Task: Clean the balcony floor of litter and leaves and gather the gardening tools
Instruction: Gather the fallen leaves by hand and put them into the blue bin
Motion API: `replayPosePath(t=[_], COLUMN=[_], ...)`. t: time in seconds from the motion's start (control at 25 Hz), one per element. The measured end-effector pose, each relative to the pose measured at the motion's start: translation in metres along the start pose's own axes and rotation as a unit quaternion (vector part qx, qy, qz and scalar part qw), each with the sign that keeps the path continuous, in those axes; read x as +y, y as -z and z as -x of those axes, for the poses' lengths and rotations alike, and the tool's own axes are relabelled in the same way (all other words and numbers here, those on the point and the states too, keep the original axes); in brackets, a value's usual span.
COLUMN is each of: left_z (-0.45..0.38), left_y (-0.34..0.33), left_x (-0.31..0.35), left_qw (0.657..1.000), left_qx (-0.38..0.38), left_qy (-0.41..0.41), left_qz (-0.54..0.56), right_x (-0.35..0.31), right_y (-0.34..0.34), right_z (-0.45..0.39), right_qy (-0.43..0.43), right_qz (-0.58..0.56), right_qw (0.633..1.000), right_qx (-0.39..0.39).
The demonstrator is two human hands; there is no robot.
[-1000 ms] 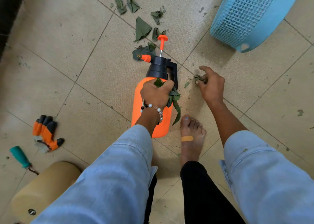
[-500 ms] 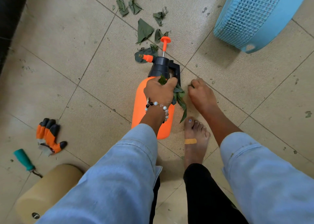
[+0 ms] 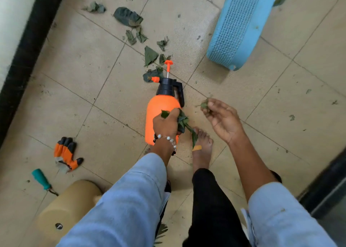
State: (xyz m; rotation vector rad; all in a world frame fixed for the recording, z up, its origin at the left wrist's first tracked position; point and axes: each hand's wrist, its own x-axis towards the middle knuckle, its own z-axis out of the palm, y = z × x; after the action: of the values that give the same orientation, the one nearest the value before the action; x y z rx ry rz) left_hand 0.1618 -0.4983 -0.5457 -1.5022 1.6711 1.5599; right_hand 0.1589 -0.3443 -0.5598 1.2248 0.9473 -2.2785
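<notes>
Left hand (image 3: 165,123) clutched a crumpled leaf bunch (image 3: 184,124) over glossy orange sprayer (image 3: 161,112), right hand (image 3: 221,119) pinched a leaf scrap (image 3: 204,104), torn leaves (image 3: 149,54) littered gritty tiles, perforated blue basket (image 3: 237,25) nearby

Blue basket (image 3: 237,27) and tan cylinder (image 3: 69,205) cut off by edges

The beige tiled floor (image 3: 89,74) carried torn green leaves (image 3: 128,19) scattered toward its far side. An orange sprayer bottle (image 3: 159,113), orange gloves (image 3: 65,153), a teal-handled tool (image 3: 42,180) and a blue basket (image 3: 237,27) also rested on it.
</notes>
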Motion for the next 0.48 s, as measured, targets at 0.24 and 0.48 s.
replayPosePath(t=[0.24,0.48], left_z=[0.169,0.356], left_y=[0.021,0.035], left_x=[0.097,0.184], left_qw=[0.995,0.985], left_qx=[-0.007,-0.138], left_qy=[0.016,-0.102], left_qz=[0.094,-0.008], right_x=[-0.04,-0.138], right_y=[-0.111,-0.191], right_z=[0.181,0.345], right_qy=[0.084,0.248], right_qz=[-0.078,-0.001], right_qw=[0.993,0.963], right_qx=[0.033,0.101])
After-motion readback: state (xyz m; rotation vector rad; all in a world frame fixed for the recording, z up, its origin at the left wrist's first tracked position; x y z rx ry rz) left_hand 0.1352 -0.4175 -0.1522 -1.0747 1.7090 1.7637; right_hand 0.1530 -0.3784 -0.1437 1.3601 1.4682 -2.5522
